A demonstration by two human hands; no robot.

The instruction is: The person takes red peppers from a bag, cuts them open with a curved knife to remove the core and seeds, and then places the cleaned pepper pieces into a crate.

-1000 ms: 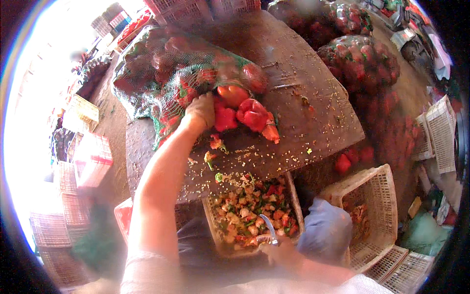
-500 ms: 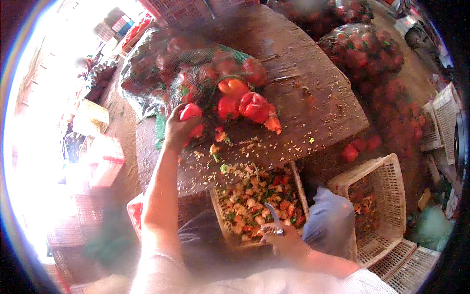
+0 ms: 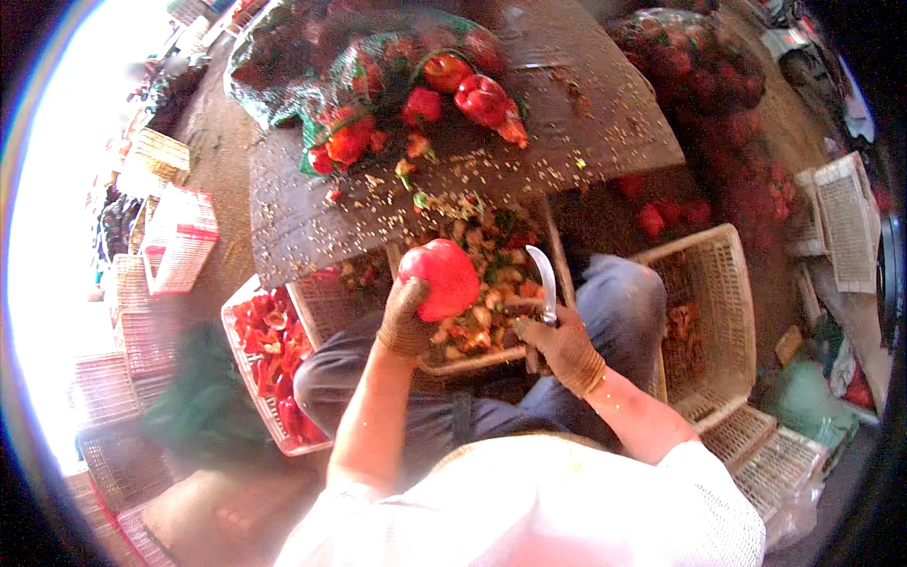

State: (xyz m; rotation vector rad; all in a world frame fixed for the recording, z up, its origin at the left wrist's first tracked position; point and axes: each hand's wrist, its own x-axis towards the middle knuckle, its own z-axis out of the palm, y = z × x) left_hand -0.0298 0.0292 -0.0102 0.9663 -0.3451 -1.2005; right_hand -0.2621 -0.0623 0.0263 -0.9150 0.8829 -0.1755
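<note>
A whole red bell pepper (image 3: 444, 278) is held in my gloved left hand (image 3: 406, 317), over the near left part of a crate (image 3: 561, 248) of pepper cores and scraps. My gloved right hand (image 3: 565, 348) grips a curved knife (image 3: 545, 283) by its handle, its blade pointing up and apart from the pepper. Beyond them, on a wooden table (image 3: 605, 132) strewn with seeds, several red peppers (image 3: 482, 99) lie at the mouth of a green mesh sack (image 3: 378, 57) filled with more.
At my left knee stands a crate of cut red pepper pieces (image 3: 274, 345). A pale crate (image 3: 732, 331) with some scraps inside sits by my right knee. Full mesh sacks (image 3: 690, 66) stand to the right of the table, and stacked baskets (image 3: 142, 312) at far left.
My left hand has drawn back from the sack's mouth toward me with the red bell pepper. My right hand, still on the knife, has risen a little. The view has tilted down.
</note>
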